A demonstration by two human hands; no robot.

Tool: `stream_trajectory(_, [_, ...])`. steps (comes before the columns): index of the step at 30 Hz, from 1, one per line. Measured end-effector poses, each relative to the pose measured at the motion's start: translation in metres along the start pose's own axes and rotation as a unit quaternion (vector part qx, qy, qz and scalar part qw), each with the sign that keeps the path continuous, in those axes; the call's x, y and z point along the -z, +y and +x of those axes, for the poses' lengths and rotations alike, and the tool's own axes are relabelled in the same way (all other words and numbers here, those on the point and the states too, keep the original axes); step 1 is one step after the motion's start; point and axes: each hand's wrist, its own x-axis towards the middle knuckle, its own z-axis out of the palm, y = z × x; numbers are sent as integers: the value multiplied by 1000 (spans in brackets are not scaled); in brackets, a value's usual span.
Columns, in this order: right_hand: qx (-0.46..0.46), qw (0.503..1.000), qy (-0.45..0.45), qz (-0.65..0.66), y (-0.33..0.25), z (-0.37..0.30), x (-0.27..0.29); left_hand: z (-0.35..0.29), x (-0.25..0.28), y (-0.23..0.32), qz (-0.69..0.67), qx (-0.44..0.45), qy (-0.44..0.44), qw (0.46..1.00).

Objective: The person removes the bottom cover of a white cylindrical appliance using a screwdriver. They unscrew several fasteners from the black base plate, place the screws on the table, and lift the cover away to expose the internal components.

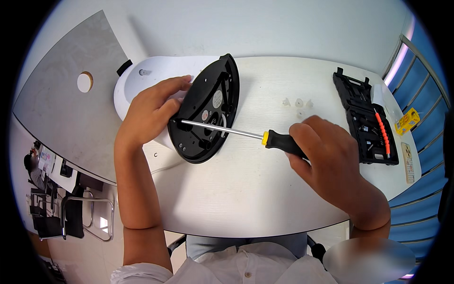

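Note:
A white rounded appliance with a black base lies on the table, its underside turned toward my right. My left hand is closed around the edge where the black base meets the white body, steadying it. In my right hand is a screwdriver with a long silver shaft and a black and yellow handle. The shaft points left, and its tip sits at a hole near the lower left rim of the base. Whether a screw is in that hole is hidden.
Several small clear pads lie mid-table. On the right are an open black tool case with an orange flexible shaft, a yellow box and a remote control. A grey panel stands left. Chairs and a person are beyond.

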Motion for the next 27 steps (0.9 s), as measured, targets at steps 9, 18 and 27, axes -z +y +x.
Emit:
stream_trajectory(9, [8, 999, 12, 29, -8, -1, 15, 0, 1, 3, 5, 1, -2, 1000])
stream_trajectory(18, [17, 997, 69, 9, -9, 0, 9, -1, 0, 5, 11, 0, 2, 1000])
stream_trajectory(27, [19, 999, -46, -4, -5, -3, 13, -1, 0, 4, 11, -14, 3, 1000])
